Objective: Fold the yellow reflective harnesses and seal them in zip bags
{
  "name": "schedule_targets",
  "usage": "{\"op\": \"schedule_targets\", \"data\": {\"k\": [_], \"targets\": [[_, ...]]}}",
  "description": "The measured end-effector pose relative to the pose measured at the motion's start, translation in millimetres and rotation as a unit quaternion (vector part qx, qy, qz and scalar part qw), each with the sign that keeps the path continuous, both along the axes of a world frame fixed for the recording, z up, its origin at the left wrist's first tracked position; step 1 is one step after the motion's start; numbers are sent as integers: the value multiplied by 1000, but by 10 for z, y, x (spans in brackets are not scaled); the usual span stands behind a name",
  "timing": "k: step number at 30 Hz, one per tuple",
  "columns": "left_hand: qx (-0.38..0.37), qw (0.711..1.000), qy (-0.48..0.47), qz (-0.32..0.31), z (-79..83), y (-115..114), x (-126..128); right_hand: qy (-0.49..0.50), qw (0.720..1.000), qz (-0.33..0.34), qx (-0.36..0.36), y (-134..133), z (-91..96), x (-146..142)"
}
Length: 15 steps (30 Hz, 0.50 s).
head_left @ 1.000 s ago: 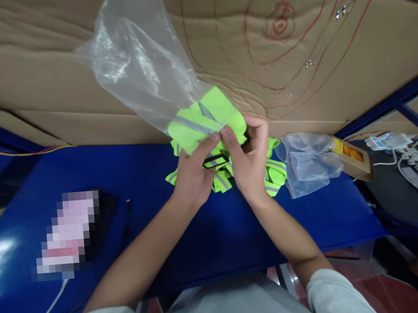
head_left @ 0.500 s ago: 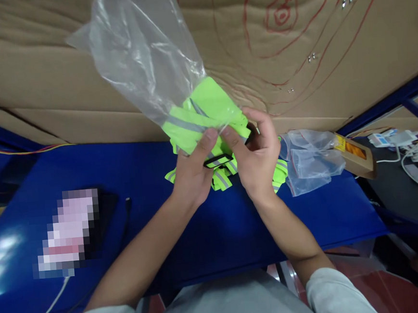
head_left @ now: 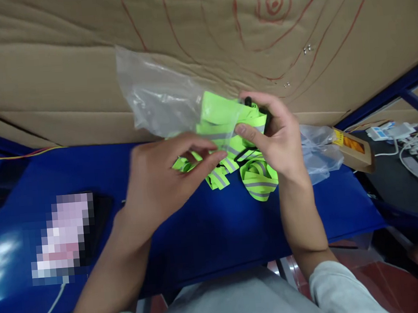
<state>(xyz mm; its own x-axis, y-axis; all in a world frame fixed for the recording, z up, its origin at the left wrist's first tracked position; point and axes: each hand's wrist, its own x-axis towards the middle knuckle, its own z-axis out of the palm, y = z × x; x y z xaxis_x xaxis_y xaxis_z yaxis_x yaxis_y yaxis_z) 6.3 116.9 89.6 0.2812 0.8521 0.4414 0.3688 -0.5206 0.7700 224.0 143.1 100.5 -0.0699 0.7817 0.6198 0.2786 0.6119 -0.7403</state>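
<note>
A neon green reflective strap bundle with grey stripes is partly inside a clear plastic bag, held above the blue table. My right hand is closed around the bundle at the bag's mouth, thumb pressed on its front. My left hand hovers just left of it, fingers pinched together at the bag's lower edge and the loose straps. More green straps hang down and lie on the table beneath both hands.
Cardboard sheets with red drawn circles stand behind the table. Empty clear bags and a small brown box lie at the right. A blurred phone with a white cable rests at the left. White plugs and cords sit far right.
The bag has dropped from upright to lying sideways to the left. My right hand moved up and right with the bundle; my left hand slid down and left, off the bundle's front.
</note>
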Motion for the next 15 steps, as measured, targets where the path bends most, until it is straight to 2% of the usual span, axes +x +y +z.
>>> {"op": "schedule_targets", "data": {"k": [1, 3, 5, 7, 9, 11, 12, 14, 15], "targets": [[88, 995, 8, 35, 73, -47, -44, -11, 1000, 22, 1, -25, 15, 10], [215, 974, 49, 44, 175, -86, -106, -32, 996, 77, -5, -80, 30, -12], [237, 967, 94, 15, 206, -48, -147, -44, 991, 124, -16, -141, 31, -61], [158, 983, 95, -13, 183, 35, -182, -56, 987, 148, -20, -201, 32, -97], [28, 997, 61, -28, 140, 117, -215, -78, 984, 154, -32, -256, 42, -101], [-86, 994, 52, -34, 105, 170, -243, -107, 980, 161, -47, -301, 60, -84], [-119, 990, 59, -42, 98, 181, -257, -117, 978, 163, -50, -316, 64, -77], [-120, 989, 62, -66, 113, 169, -285, -129, 976, 169, -40, -323, 46, -88], [-89, 993, 43, -61, 137, 146, -300, -141, 974, 175, -36, -312, 19, -109]]}}
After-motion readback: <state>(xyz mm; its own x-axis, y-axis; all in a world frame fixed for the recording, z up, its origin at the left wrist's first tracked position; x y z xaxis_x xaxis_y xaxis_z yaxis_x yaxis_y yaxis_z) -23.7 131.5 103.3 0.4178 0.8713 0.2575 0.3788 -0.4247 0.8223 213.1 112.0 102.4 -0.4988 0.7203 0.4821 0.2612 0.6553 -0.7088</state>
